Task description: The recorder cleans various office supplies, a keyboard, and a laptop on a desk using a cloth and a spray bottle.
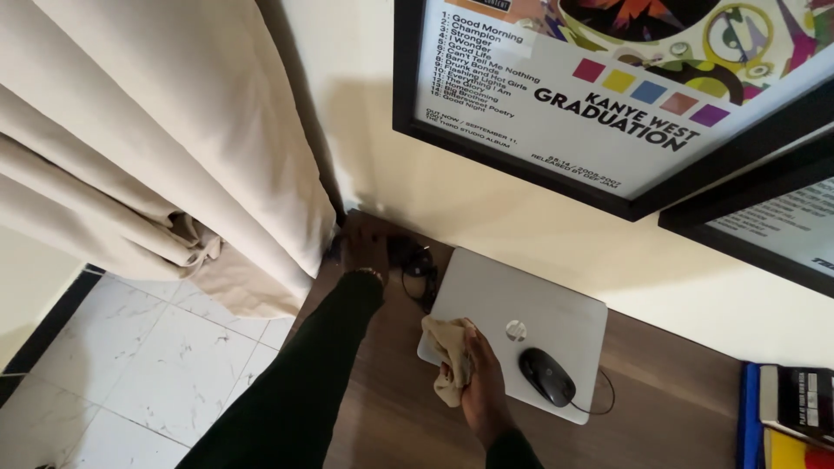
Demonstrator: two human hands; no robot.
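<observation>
We look down on a brown wooden counter [660, 382] that stands against a cream wall, and we take the closed silver laptop [521, 321] on it as our landmark.

Our right hand [476, 382] is at the near left corner of the laptop. Its fingers are closed around a crumpled beige cloth [445, 358], and the cloth lies over that corner, touching the lid and the edge. On the lid, toward the near right side, rests a black computer mouse [547, 376]; its thin cable [599, 399] makes a loop over the right edge of the laptop.

Our left hand [365, 245], at the end of a dark sleeve, reaches to the far left of the laptop, into the corner where the counter meets the wall. It lies there with the palm down on something dark. The corner is in shadow, so we cannot tell whether this hand grips anything or only rests. Between this hand and the laptop lies a small heap of black cables [419, 265], just beside the left edge of the lid.

Left of the laptop, past the counter edge, a beige curtain [174, 139] hangs down to the white tiled floor [148, 365]. Above the laptop, on the wall, hangs a poster in a black frame [608, 78], and a second frame [764, 226] is beside it to the right. Far right of the laptop, at the counter edge, stands a pile of books [790, 408], blue, black, yellow and red.
</observation>
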